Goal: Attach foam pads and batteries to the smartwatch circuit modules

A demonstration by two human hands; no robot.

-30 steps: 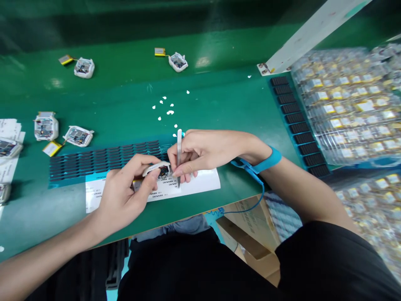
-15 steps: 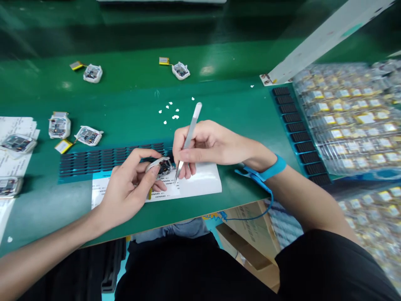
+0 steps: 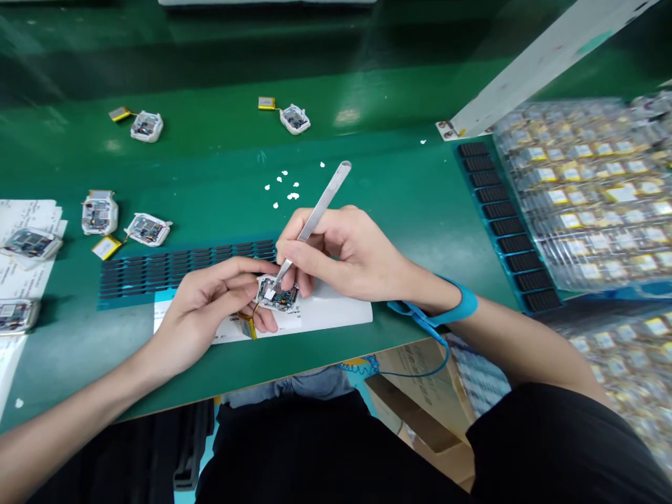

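Where fingers (image 3: 232,301) overlap it, the casing (image 3: 285,300) hides.

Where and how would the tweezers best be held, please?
Probably at mid-length, from the right, pinched as the right hand does it: the tweezers are long and slim and slant up to the right, which should leave their lower end free to reach the open case.
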